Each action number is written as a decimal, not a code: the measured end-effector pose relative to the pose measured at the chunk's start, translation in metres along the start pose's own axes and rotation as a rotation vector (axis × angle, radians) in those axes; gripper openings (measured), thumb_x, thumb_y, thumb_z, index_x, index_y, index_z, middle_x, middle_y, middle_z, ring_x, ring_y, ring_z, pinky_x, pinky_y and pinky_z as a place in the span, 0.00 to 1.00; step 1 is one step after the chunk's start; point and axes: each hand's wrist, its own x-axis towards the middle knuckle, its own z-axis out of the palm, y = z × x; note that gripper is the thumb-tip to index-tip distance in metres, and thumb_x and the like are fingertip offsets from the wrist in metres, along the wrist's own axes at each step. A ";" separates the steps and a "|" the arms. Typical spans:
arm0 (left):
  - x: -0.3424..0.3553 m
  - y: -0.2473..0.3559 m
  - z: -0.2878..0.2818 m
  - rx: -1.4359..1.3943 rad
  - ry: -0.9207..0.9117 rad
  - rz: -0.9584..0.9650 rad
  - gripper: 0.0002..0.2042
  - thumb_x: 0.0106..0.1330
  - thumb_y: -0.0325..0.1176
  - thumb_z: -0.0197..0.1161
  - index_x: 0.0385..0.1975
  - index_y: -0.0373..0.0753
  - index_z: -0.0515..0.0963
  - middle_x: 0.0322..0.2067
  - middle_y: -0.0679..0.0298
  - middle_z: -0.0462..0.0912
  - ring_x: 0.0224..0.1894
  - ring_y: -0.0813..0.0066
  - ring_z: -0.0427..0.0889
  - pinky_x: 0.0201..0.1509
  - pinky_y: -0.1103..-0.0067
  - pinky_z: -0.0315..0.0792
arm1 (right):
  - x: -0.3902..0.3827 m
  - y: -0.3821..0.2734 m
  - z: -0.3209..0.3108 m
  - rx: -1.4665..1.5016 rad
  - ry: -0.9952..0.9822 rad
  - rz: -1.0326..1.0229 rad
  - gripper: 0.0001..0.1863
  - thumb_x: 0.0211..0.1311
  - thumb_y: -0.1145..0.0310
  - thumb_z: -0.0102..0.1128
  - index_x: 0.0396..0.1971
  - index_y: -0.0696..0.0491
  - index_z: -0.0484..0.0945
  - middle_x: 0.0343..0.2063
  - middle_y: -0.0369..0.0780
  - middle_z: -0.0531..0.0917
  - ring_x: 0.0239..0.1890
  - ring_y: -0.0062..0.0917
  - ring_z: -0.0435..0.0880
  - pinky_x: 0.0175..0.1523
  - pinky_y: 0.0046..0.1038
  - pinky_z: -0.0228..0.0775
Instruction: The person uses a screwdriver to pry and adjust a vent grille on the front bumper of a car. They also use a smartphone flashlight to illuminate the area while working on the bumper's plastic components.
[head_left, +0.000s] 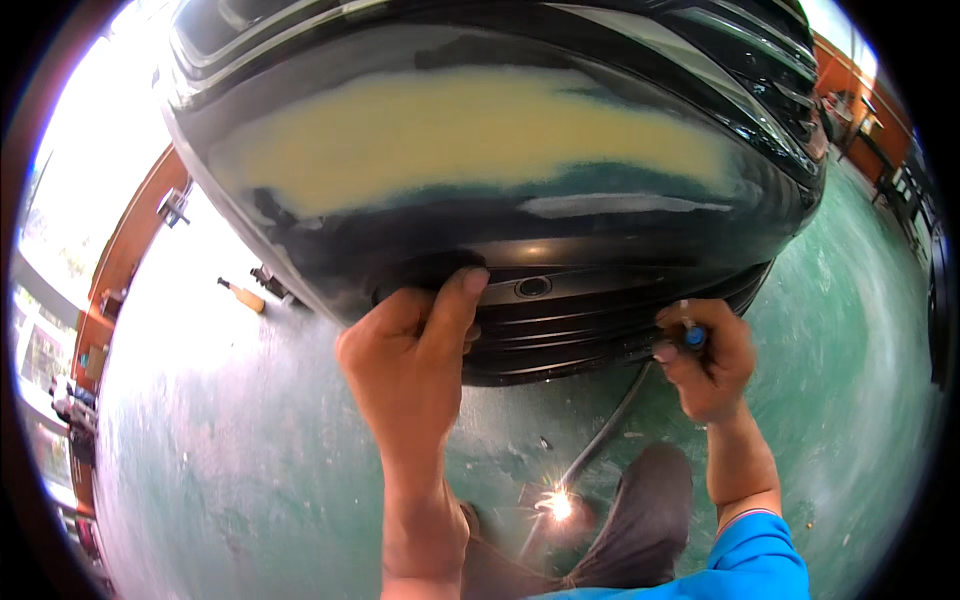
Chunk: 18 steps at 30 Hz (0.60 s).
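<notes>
A dark car bumper (360,240) fills the upper middle, with a wide yellowish patch of filler (440,135) and a pale grey streak below it. At the left end of its lower slatted grille (570,325), my left hand (410,340) is closed, thumb up against the edge of a dark recess. Its fingertips are partly hidden, so what they pinch cannot be made out. Beside it sits a round sensor (533,287) in a grey trim strip. My right hand (708,360) is wrapped round a small dark tool with a blue round end (694,337), in front of the grille's right side.
A grey hose (610,425) runs from under the bumper across the green floor (260,470) toward my knees. A bright glowing spot (560,505) shows beside it. A yellowish bottle-like object (242,296) lies at left. Benches and clutter line the far left and right walls.
</notes>
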 end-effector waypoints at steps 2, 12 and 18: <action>0.001 0.005 -0.001 0.007 -0.013 -0.060 0.17 0.59 0.33 0.77 0.15 0.29 0.80 0.14 0.63 0.79 0.17 0.81 0.76 0.22 0.83 0.70 | 0.000 0.008 -0.013 -0.012 0.035 -0.026 0.11 0.54 0.81 0.65 0.38 0.59 0.78 0.24 0.37 0.81 0.22 0.18 0.76 0.29 0.20 0.66; -0.004 0.006 0.005 -0.005 0.073 -0.054 0.16 0.58 0.30 0.77 0.15 0.29 0.79 0.13 0.66 0.76 0.17 0.82 0.75 0.22 0.84 0.69 | -0.001 0.055 -0.045 -0.035 0.270 -0.193 0.11 0.61 0.76 0.62 0.41 0.64 0.76 0.26 0.40 0.79 0.21 0.16 0.70 0.27 0.19 0.61; -0.003 0.011 0.010 0.052 0.125 -0.076 0.16 0.57 0.29 0.77 0.13 0.29 0.77 0.12 0.69 0.74 0.17 0.86 0.71 0.20 0.84 0.65 | -0.008 0.057 -0.040 0.078 0.287 -0.118 0.16 0.62 0.70 0.65 0.44 0.66 0.77 0.28 0.41 0.80 0.23 0.18 0.73 0.30 0.20 0.64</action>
